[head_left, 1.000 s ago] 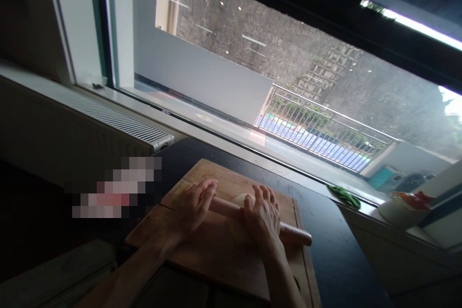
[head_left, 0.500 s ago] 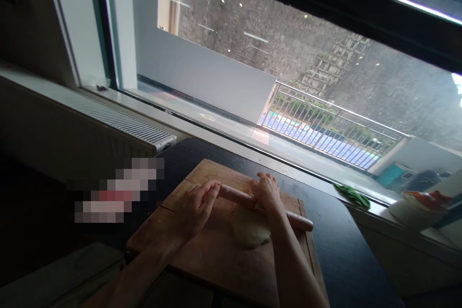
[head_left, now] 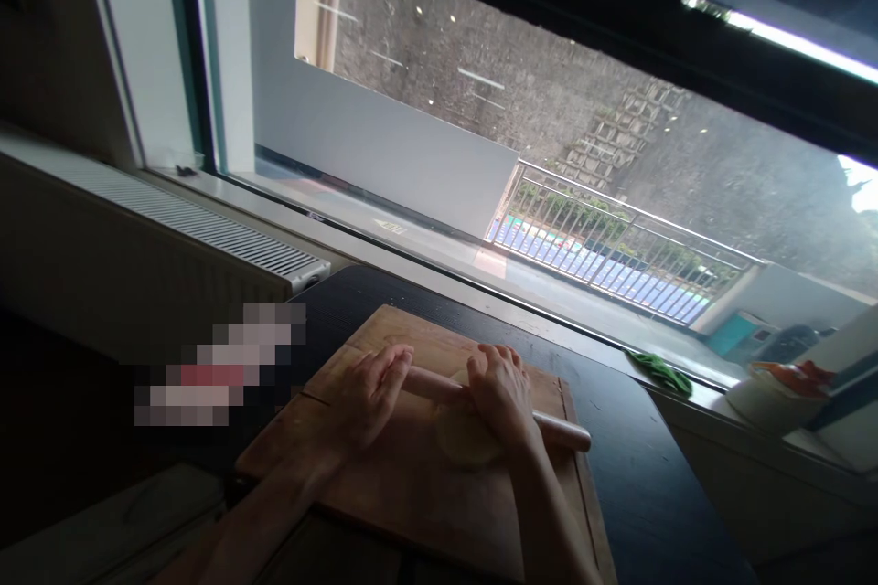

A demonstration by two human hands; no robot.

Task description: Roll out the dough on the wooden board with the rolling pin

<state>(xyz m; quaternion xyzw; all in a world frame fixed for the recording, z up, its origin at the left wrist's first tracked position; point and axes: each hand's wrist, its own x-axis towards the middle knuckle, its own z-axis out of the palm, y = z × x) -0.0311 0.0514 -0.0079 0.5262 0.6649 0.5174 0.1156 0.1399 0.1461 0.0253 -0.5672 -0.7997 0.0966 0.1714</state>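
The rolling pin (head_left: 563, 430) looks like smooth wood with a small gloss, the board (head_left: 418, 498) is matt wood, the dough (head_left: 461, 439) looks smooth, and the desk (head_left: 648, 475) has a soft shine.

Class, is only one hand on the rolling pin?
No, the left hand is at one end of the rolling pin, the right hand farther along it.

Set at a slant over 1 pale, flattened piece of dough (head_left: 463, 441): 1 smooth, straight rolling pin (head_left: 435, 385). Rounded along the dough's near edge, also showing past the pin, lying on a wooden board (head_left: 412, 486).
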